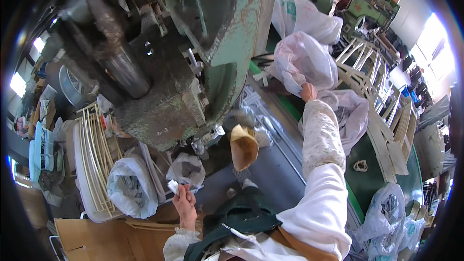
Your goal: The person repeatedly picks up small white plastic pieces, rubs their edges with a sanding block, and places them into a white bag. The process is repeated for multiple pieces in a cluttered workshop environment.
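Observation:
My left hand (185, 206) is closed, pinching a small white piece (173, 186) between thumb and fingers. It is beside a small white plastic bag (189, 164) of grey parts, below the press. Out ahead to the right, my right hand (308, 92) is at the near edge of an upright white plastic bag (305, 58). Its fingers are drawn together on the bag's rim; the fingertips are partly hidden. Just right of my right wrist, another open plastic bag (345, 116) holds grey pieces.
A large green press (164, 101) fills the upper left. At left, a white tub (83, 174) holds pale strips beside a bag (130, 188) of grey parts. Brown cardboard (101, 239) lies lower left. Pale slatted frames (377, 116) and a tape ring (360, 166) lie on the green table (372, 183).

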A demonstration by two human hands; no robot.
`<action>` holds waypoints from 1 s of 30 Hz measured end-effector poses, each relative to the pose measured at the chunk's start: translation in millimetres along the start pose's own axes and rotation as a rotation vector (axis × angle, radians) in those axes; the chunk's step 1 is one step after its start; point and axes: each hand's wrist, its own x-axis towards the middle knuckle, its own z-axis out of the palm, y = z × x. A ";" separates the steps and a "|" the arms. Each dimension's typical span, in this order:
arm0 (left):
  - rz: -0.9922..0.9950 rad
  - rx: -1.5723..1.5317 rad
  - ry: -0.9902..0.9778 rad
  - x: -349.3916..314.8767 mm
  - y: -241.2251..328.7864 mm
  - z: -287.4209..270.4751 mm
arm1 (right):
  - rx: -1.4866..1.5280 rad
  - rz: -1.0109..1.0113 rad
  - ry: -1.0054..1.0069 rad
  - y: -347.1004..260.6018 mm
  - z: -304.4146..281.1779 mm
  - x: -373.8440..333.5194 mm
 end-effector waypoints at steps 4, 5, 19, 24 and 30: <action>0.066 0.055 -0.016 -5.9 7.0 -3.8 | -0.145 -0.169 -0.227 -9.9 -24.8 -38.9; 0.084 0.075 -0.016 -5.9 6.0 -5.5 | -0.062 -0.179 -0.143 -28.9 -45.4 -57.6; 0.054 0.064 -0.144 12.3 -21.0 73.8 | 0.120 -0.329 0.121 -42.2 8.8 -50.0; -0.116 0.187 -0.347 16.5 -64.7 158.5 | -0.104 -0.372 0.135 -19.0 16.7 0.7; -0.065 0.120 -0.270 150.6 -167.0 303.6 | -0.125 -0.204 0.040 25.3 11.7 31.8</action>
